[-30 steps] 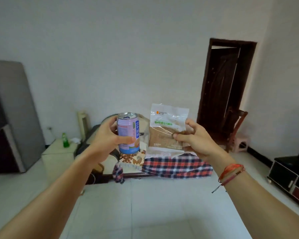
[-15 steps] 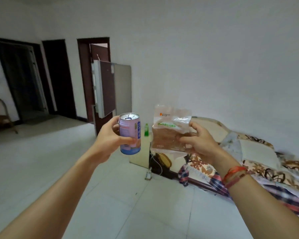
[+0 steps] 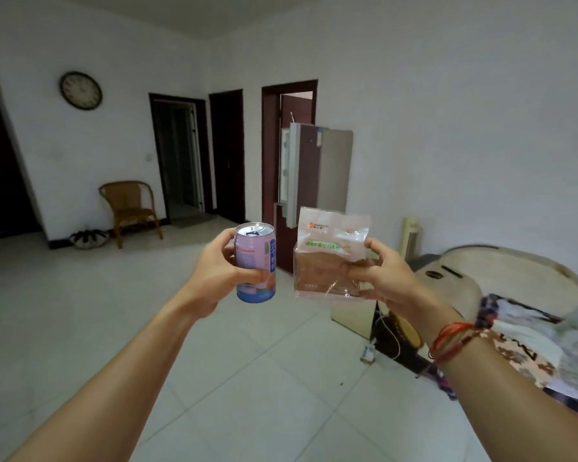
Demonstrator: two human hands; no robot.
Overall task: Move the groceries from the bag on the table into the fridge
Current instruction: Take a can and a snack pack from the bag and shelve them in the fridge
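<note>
Since half a second ago your view has swung left. The fridge (image 3: 331, 168) now stands upper centre of the frame, just above the packet, where before it sat further left. A wall clock (image 3: 80, 91) and a wicker chair (image 3: 129, 208) have come into view on the left side, and the bed (image 3: 514, 285) has slid to the right edge. Your hold on both items has not changed.

Your left hand (image 3: 217, 271) wraps round the can (image 3: 255, 261) at centre frame, thumb across the front and fingers behind it. The can stands upright, pale pink with a blue band at the foot and a blue strip of lettering down its right side. Its silver top is sealed, with the pull tab flat.

Your right hand (image 3: 386, 278) pinches the bread packet (image 3: 327, 258) by its right edge, just right of the can and not touching it. The packet is clear plastic with a white top panel, an orange logo and a green label. The brown contents fill its lower part.

The fridge's upper door hangs open toward the left. Red string bracelets (image 3: 451, 338) circle your right wrist.
</note>
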